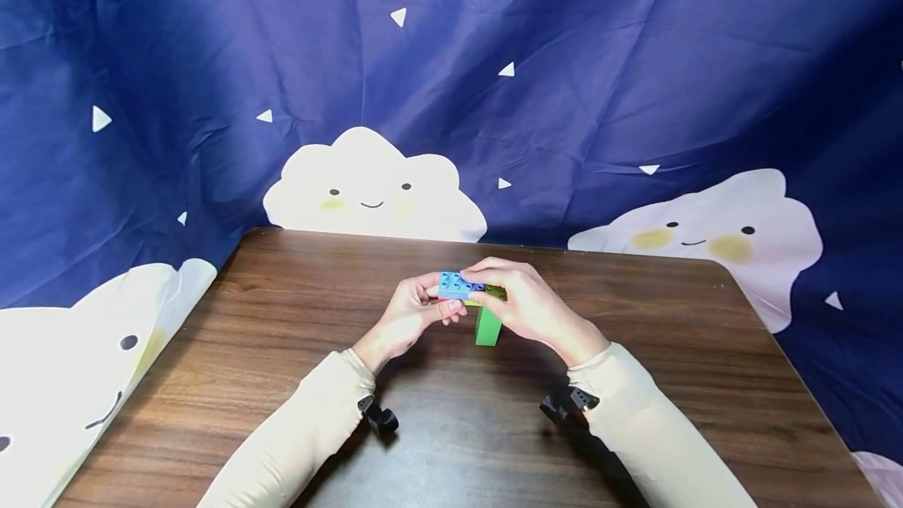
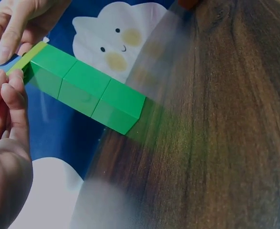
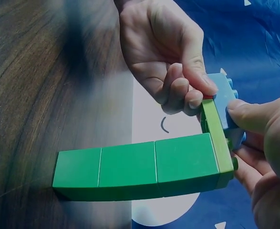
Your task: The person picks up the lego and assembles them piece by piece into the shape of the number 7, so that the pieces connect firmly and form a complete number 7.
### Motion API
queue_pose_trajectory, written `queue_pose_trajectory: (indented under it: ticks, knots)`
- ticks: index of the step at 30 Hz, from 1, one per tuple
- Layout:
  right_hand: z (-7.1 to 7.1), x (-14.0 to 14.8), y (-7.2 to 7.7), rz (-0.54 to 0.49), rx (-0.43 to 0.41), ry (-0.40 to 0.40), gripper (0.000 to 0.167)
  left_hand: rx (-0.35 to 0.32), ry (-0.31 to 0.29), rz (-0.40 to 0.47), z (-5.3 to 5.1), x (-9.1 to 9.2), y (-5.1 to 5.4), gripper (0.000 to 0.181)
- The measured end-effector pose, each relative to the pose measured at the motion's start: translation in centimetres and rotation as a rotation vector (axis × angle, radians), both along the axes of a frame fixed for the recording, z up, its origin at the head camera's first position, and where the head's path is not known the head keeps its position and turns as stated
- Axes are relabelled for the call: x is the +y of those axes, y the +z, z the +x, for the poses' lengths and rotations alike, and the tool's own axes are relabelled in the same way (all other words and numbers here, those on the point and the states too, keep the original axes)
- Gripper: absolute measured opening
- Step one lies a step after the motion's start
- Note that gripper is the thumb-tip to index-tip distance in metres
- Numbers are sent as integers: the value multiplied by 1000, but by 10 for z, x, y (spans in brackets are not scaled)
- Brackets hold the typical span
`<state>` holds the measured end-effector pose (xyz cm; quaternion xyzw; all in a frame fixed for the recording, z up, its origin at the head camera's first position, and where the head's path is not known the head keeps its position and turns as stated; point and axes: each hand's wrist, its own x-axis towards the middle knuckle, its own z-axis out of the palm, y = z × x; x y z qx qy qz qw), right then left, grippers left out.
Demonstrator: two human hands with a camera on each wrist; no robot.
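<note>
A column of several green toy building bricks stands upright on the table, a lime-green thin brick across its top. A blue studded brick lies over the lime piece and sticks out to the left. Under its left end shows a bit of a red brick, mostly hidden by fingers. My left hand pinches the blue brick and the red one at that left end, thumb in front. My right hand grips the blue brick near its right part, thumb on its near side.
The brown wooden table spreads around the bricks. Behind it hangs a dark blue cloth with white clouds and triangles. A black strap-mounted camera sits on the left wrist, another camera on the right.
</note>
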<state>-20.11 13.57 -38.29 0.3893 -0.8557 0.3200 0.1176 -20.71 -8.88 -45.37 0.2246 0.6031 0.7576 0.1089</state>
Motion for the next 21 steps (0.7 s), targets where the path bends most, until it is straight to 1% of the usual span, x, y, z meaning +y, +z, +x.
queue_pose_trajectory:
  ticks: [6,14,17,21]
  knots:
    - [0,0,1,-3,-4,-13,32,24,-8,-7,-2,-1,0,27]
    - [0,0,7,40,-24,-1,33,9,-36,-46,-4,-4,1,25]
    - [0,2,5,30,-40,-3,34,-6,-47,-43,-4,-4,1,24]
    - [0,4,1,-15,-52,-20,36,-21,-56,-24,-4,-3,1,24]
